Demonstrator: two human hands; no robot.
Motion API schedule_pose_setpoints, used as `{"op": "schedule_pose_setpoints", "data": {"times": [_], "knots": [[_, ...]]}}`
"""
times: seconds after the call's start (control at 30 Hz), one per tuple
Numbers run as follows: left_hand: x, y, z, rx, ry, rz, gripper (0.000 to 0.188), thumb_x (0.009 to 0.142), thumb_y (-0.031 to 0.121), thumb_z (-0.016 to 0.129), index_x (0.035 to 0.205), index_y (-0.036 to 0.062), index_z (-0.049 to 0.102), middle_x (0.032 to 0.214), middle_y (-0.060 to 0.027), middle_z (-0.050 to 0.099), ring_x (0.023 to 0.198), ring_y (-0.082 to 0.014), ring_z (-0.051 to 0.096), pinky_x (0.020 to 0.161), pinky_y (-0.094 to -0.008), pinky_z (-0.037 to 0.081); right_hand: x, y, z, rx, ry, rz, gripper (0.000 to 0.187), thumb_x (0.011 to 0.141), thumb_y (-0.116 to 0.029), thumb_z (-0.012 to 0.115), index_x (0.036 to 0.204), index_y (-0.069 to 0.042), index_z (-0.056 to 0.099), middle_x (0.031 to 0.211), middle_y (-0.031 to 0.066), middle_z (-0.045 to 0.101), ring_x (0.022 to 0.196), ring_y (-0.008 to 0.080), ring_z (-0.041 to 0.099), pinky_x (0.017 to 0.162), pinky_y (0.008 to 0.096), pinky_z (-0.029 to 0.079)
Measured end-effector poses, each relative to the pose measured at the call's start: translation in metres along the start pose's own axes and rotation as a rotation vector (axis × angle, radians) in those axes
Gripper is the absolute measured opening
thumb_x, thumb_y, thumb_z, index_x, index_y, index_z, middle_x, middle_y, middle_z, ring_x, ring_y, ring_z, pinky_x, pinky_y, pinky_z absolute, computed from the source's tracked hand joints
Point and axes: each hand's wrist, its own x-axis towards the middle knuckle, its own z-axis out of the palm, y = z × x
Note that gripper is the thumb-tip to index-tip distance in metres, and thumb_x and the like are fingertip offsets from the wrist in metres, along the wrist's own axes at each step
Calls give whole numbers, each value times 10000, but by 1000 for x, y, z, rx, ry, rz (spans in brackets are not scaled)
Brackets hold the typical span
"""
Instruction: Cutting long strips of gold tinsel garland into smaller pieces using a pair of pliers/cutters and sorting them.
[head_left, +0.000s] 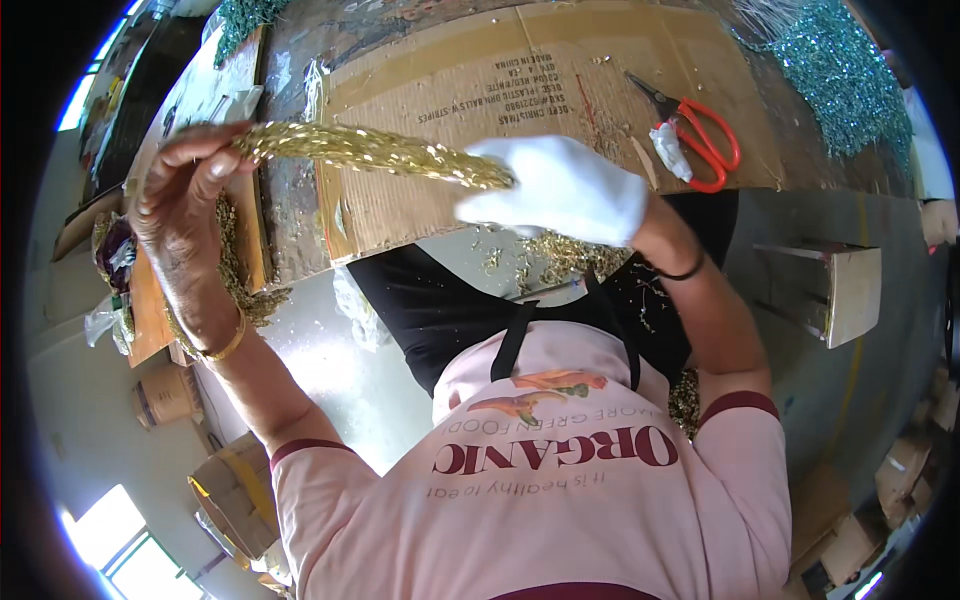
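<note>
A thick strand of gold tinsel stretches between my two hands above the cardboard sheet. Bare apart from a gold bangle, my left hand pinches its left end between thumb and fingertips. My right hand, in a white glove, is closed round the other end; the glove hides the fingertips. Below that hand, a loose heap of gold tinsel lies over my lap. More gold tinsel hangs beside my left wrist at the table's side.
Scissors with red handles, partly wrapped in white, lie on the cardboard sheet to the right. Teal tinsel is piled at the far right, with another bunch at far left. A wooden stool stands at right. Cardboard boxes sit lower left.
</note>
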Motion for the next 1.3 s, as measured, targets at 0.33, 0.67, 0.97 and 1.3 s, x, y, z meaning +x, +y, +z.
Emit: {"op": "schedule_pose_setpoints", "data": {"times": [0.33,0.67,0.97,1.3], "knots": [[-135,-105,-9,-225,206,-517,144,786,-63,575,901,13,620,972,-83,582,818,-132,575,726,-260,503,-73,69,-38,155,-120,519,413,860,-294,573,1183,-55,482,737,35,549,564,53,459,487,209,380],[-170,-119,-3,251,189,-750,105,780,-58,581,858,-2,624,863,-25,616,815,-95,557,768,-215,455,-50,104,-6,-867,379,-178,502,604,-30,651,1086,-139,558,1087,42,540,1047,241,504,899,375,394],[-179,-129,0,116,253,-623,118,782,-78,570,850,2,625,891,-46,632,854,-117,582,797,-235,468,-51,101,-7,-900,314,-144,612,542,4,698,1120,-110,533,1137,65,514,1082,254,482,930,368,369],[-171,-129,-2,264,109,-595,100,779,-52,579,859,1,606,847,-15,577,755,-84,552,672,-208,483,-57,100,-20,-934,303,-149,552,585,-135,732,1108,-129,557,1129,50,521,1073,229,487,915,380,364]]}}
